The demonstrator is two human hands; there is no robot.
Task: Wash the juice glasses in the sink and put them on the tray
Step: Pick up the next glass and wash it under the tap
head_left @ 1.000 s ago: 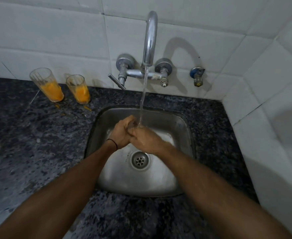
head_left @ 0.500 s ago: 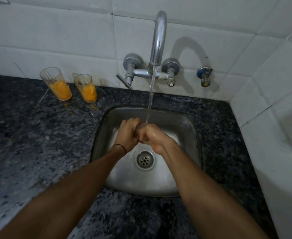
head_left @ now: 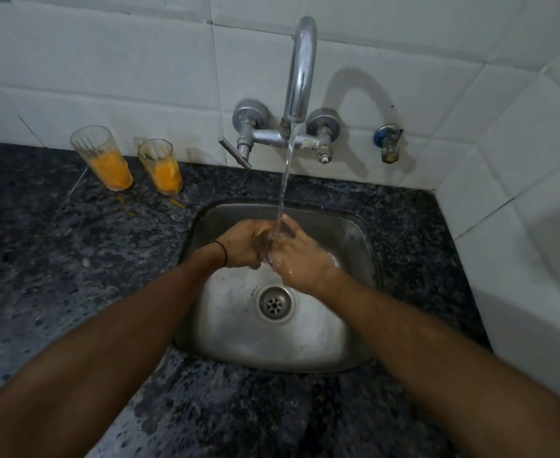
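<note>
Over the steel sink [head_left: 366,246], both my hands hold one clear juice glass [head_left: 268,248] under the running water. My left hand [head_left: 240,242] grips its left side with curled fingers. My right hand [head_left: 303,257] wraps its right side, wet, with fingers reaching over the top. The glass is mostly hidden between the hands. Two more glasses with orange juice dregs, a taller glass [head_left: 102,158] and a shorter glass [head_left: 161,166], stand upright on the dark granite counter [head_left: 57,259] at the back left. No tray is in view.
The chrome tap [head_left: 300,71] pours a thin stream [head_left: 285,180] onto the hands. A small blue valve [head_left: 387,142] sits on the tiled wall to the right. Orange drips [head_left: 176,202] lie on the counter by the glasses. The drain [head_left: 274,304] is open.
The view has shifted slightly. My right hand has turned around the glass, its fingers now spread over the top; both hands stay under the stream.
</note>
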